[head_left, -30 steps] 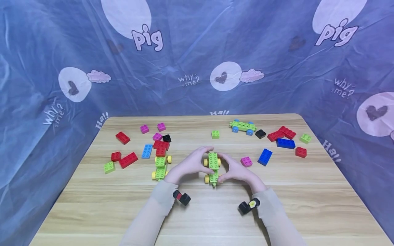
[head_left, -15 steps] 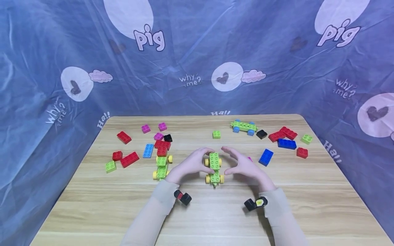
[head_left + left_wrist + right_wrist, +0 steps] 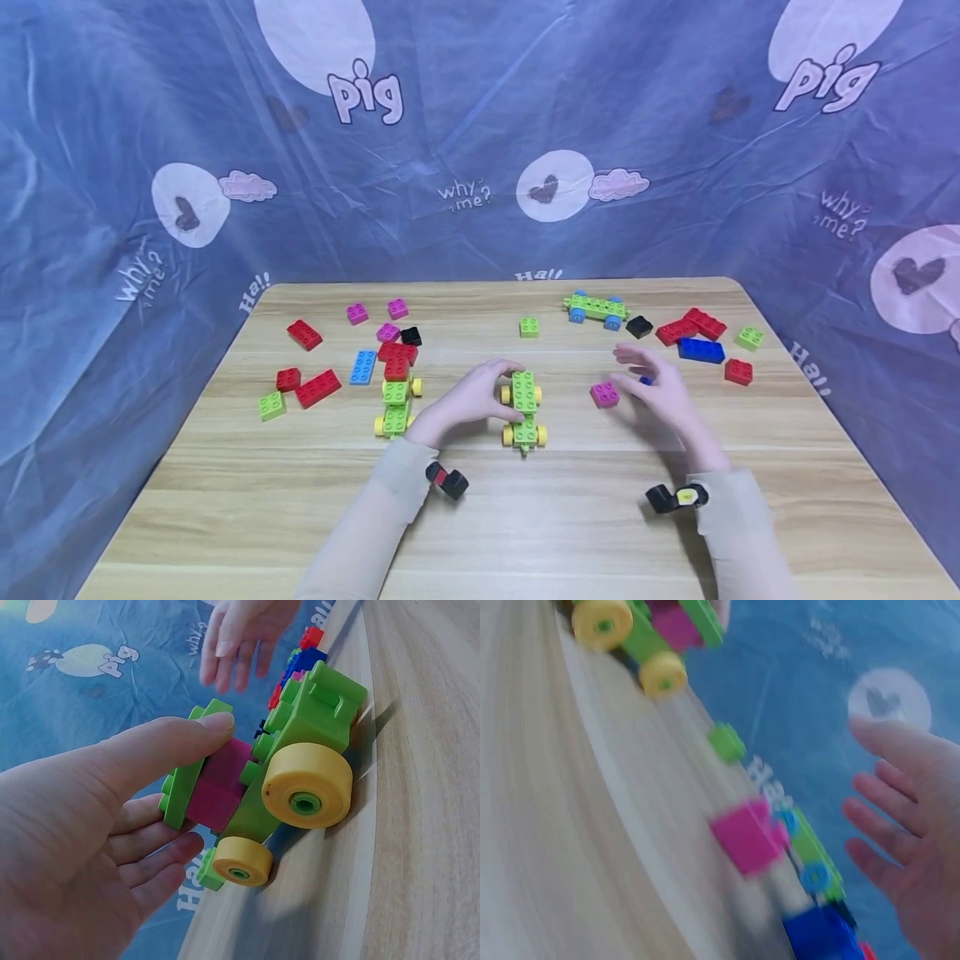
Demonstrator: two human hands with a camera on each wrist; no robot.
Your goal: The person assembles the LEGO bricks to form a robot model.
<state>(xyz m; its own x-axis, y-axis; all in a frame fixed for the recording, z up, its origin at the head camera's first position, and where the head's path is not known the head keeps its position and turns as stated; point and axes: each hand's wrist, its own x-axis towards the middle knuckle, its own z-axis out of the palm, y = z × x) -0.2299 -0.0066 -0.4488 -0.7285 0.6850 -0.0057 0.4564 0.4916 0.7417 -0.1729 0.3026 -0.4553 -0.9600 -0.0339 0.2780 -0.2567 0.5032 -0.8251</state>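
Observation:
My left hand (image 3: 476,393) is at the middle toy car (image 3: 523,408), thumb and fingers curled about its upper part. That car has a green base and yellow wheels (image 3: 307,785). In the left wrist view, pink bricks (image 3: 220,784) sit on the base under a green plate (image 3: 184,791), with my thumb at the plate's end. My right hand (image 3: 660,392) holds nothing and hovers with loose fingers beside a pink brick (image 3: 604,395). It mostly hides a blue brick (image 3: 646,381) in the head view. The right wrist view shows that blue brick (image 3: 821,934) below the fingers.
Left of my left hand stands another yellow-wheeled car (image 3: 395,408) with red bricks at its far end. A blue-wheeled car base (image 3: 596,307) and a small green brick (image 3: 528,327) lie farther back. Loose bricks are scattered left and right, including a long blue one (image 3: 701,350).
My right hand has let go of the middle car and moved right, over the pink and blue bricks. The left hand has stayed at the car.

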